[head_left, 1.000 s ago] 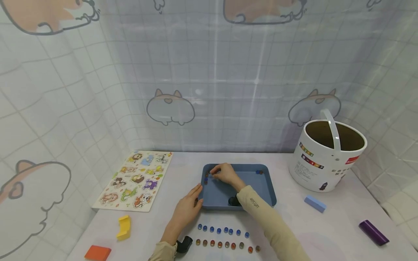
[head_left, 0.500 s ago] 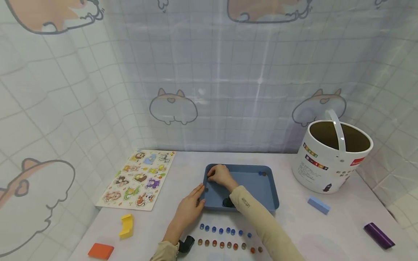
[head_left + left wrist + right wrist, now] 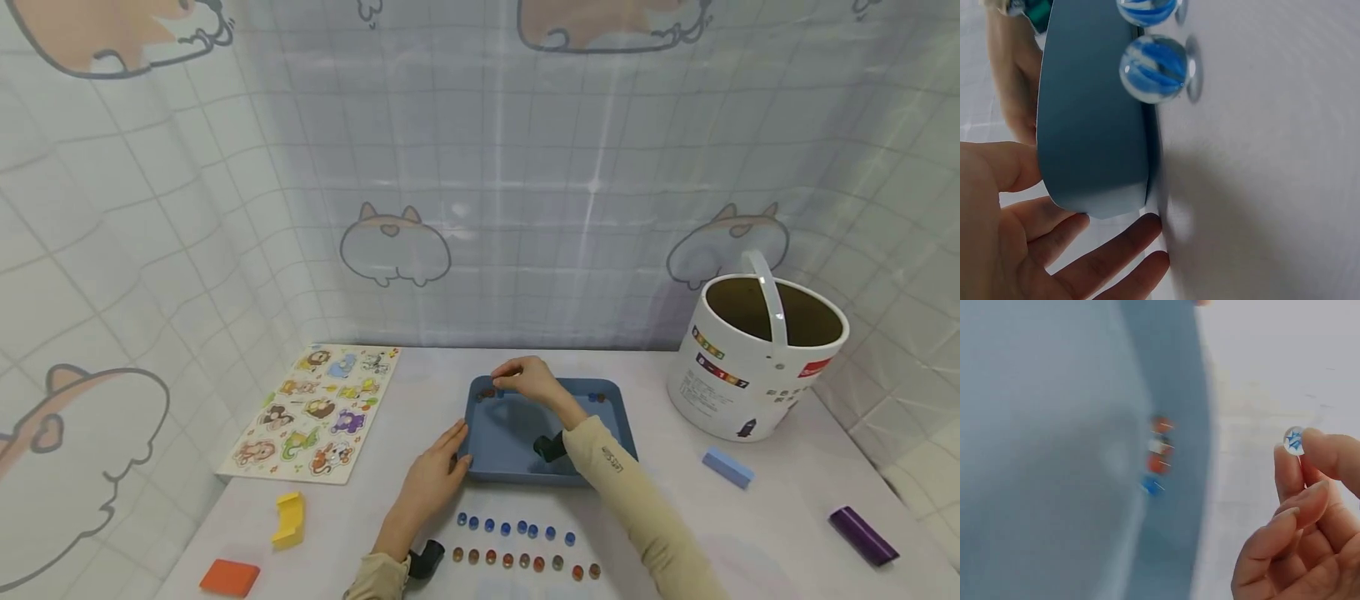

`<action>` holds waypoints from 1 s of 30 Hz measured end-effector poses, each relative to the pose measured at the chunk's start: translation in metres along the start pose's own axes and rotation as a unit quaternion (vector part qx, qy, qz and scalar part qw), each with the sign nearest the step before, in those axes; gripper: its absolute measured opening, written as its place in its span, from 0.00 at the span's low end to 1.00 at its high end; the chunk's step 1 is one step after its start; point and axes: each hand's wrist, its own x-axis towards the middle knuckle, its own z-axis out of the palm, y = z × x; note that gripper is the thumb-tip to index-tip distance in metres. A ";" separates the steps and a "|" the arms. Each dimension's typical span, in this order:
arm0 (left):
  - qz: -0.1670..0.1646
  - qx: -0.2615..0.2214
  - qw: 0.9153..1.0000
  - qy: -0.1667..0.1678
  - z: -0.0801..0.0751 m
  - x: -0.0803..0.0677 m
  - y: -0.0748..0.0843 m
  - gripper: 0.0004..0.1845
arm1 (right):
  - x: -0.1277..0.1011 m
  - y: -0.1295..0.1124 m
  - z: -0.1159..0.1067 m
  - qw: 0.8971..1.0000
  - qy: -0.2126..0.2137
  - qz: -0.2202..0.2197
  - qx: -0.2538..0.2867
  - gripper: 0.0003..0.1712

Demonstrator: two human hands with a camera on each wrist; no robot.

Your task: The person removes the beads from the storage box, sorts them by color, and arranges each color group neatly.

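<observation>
Nearest, two rows of marbles point(image 3: 521, 546) lie as before. The left hand point(image 3: 435, 477), fingers straight, still rests against the blue tray point(image 3: 495, 475) at its near-left corner. Beyond, the right hand point(image 3: 528, 379) has lifted from the tray floor, pinching a blue marble point(image 3: 1294, 439) above the far-left rim. Puzzle board point(image 3: 318, 412) left, white bucket point(image 3: 753, 358) right; bare table between.

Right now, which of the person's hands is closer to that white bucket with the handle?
The right hand. It is raised over the far edge of the blue tray, pinching a blue marble, on the white bucket's side. The left hand rests at the tray's opposite corner, farther away.
</observation>
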 end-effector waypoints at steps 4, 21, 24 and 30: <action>-0.009 -0.001 1.000 -0.006 0.000 -0.001 0.000 0.28 | -0.023 -0.004 -0.026 0.999 -0.008 0.008 0.049 0.14; -0.004 -0.013 1.000 -0.010 -0.003 0.000 0.000 0.28 | -0.169 0.031 -0.053 0.992 -0.091 -0.041 0.074 0.14; -0.009 -0.017 1.000 -0.011 -0.004 0.000 0.001 0.28 | -0.180 0.038 -0.051 0.990 -0.103 -0.035 0.085 0.14; -0.012 -0.015 1.000 -0.016 -0.006 0.001 0.004 0.28 | -0.195 0.062 -0.039 0.985 -0.140 -0.025 0.094 0.11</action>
